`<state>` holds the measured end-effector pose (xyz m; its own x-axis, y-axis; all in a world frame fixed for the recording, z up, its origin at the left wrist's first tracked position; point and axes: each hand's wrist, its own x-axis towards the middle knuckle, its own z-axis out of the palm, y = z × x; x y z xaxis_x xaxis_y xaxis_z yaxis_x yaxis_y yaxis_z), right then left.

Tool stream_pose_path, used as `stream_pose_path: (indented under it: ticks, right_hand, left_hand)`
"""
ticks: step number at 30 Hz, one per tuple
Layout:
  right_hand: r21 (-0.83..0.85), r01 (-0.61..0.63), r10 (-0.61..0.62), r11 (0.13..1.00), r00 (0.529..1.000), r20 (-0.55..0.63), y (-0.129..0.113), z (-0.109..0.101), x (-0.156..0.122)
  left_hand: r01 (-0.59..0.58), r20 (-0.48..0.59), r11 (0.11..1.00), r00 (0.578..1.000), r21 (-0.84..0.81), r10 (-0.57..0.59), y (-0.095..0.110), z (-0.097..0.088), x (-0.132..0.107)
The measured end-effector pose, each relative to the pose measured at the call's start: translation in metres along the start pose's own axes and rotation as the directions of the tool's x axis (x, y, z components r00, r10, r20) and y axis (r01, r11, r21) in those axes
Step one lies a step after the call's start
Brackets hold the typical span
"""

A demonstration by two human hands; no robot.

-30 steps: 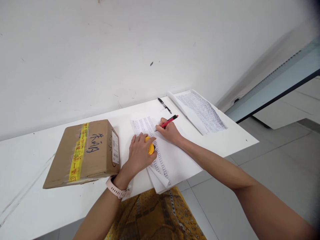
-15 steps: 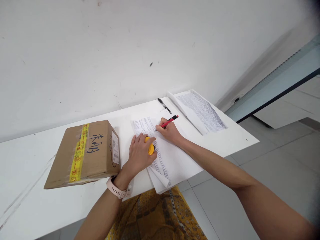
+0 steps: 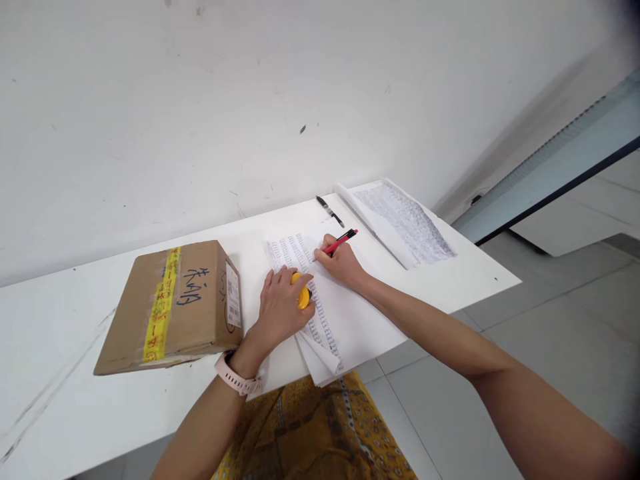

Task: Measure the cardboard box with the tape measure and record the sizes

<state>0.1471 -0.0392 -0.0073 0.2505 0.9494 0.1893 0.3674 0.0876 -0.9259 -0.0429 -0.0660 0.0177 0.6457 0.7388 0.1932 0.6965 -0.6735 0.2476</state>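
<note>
My right hand [image 3: 341,262] is closed around a red and black pen [image 3: 340,241], its tip end down at the sheets of paper [image 3: 350,320]. Columns of small handwriting run along the left part of the top sheet, whose near corner curls up. My left hand [image 3: 283,300] rests on the paper's left side. Between its thumb and fingers it grips a yellow tape measure [image 3: 301,291] with a dark part, mostly covered by the hand. A pale pink band is on my left wrist.
A taped cardboard box [image 3: 170,307] stands left of my left hand on the white table [image 3: 55,373]. A black pen [image 3: 330,211] lies beyond the paper. Farther right, a densely written sheet [image 3: 405,223] lies near the wall [image 3: 200,133].
The view has shifted very slightly. My right hand with the pen has moved a little to the right across the paper; my left hand stays in place.
</note>
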Motion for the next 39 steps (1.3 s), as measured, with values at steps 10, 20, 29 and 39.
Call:
stream_pose_path:
  ticks: [10, 20, 29, 39]
  right_hand:
    - [0.001, -0.036, 0.036, 0.999, 0.999, -0.007, -0.0028, -0.0017, -0.0003]
    - [-0.007, -0.037, 0.037, 0.999, 0.999, -0.007, -0.0022, -0.0011, 0.0005]
    - [-0.02, -0.038, 0.038, 0.999, 0.999, -0.016, -0.0023, -0.0016, 0.0005]
    - [-0.052, 0.026, -0.03, 0.998, 0.996, -0.085, 0.0015, -0.0042, 0.0023]
  left_hand:
    - [0.004, 0.001, 1.0, 1.0, -0.002, -0.004, 0.0003, 0.0012, 0.0001]
    - [0.009, -0.001, 1.0, 1.0, -0.015, -0.009, -0.0001, 0.001, 0.0002]
    - [0.012, 0.01, 1.0, 1.0, -0.02, -0.012, 0.0012, -0.0008, 0.0011]
    - [0.012, 0.01, 1.0, 1.0, -0.024, -0.011, -0.0003, 0.0001, 0.0004]
